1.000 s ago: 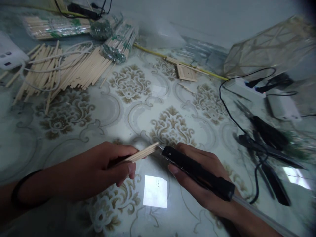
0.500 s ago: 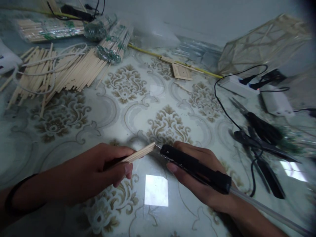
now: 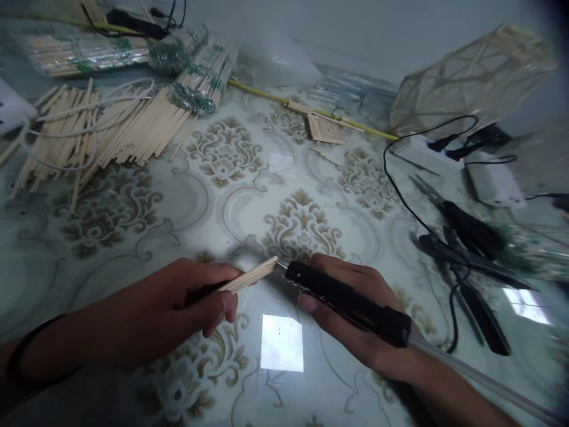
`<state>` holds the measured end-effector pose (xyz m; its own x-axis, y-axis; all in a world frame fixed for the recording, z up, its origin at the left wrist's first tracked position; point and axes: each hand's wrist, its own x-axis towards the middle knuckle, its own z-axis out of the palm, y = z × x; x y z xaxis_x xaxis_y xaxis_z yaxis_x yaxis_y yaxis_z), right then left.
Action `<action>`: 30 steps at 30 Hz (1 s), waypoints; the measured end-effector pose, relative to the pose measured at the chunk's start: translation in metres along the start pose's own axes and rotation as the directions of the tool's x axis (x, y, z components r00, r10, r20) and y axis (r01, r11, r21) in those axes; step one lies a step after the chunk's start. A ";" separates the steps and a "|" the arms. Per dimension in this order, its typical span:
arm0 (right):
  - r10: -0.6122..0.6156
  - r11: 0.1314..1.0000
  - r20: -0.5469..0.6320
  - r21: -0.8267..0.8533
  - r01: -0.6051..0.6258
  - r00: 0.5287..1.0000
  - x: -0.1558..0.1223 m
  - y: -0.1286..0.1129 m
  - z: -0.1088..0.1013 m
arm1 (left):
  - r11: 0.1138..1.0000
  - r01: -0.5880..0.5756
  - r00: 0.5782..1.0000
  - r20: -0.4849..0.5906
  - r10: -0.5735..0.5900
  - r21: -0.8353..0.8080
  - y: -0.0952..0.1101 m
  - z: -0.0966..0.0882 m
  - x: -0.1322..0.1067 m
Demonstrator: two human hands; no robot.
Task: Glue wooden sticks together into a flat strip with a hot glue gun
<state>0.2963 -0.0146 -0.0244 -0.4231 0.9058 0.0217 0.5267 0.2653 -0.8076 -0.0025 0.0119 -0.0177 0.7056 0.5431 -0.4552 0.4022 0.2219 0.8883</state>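
Observation:
My left hand (image 3: 173,308) is closed round a few flat wooden sticks (image 3: 251,277) held together, their ends pointing right. My right hand (image 3: 355,314) grips a black pen-shaped glue gun (image 3: 347,301) with a clear glue stick trailing from its back end. Its metal tip touches the ends of the sticks, low over a glass-topped table with a floral pattern (image 3: 240,196).
A heap of loose wooden sticks (image 3: 102,127) and a white cord lie at the far left, with bagged sticks behind. A small stick panel (image 3: 326,128) sits mid-back. At right stand a stick-frame structure (image 3: 471,77), a power strip, black cables and black pliers (image 3: 466,231).
Both hands and the tool keep their pose, with the tip at the stick ends. The view has shifted slightly, so everything sits a little further left in the picture.

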 end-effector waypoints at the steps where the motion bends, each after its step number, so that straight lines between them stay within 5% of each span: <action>1: -0.001 1.000 -0.005 0.000 0.001 1.000 0.000 0.000 0.000 | 1.000 -0.007 1.000 0.004 0.008 -0.010 0.000 0.000 0.000; 30: -0.152 0.986 -0.012 0.064 0.152 0.988 0.002 0.005 0.011 | 0.999 -0.044 0.999 -0.013 0.044 -0.029 -0.004 0.000 0.001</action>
<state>0.2903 -0.0155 -0.0345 -0.4893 0.8589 0.1510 0.4080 0.3785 -0.8308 -0.0032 0.0112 -0.0220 0.7151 0.5626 -0.4149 0.3537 0.2208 0.9089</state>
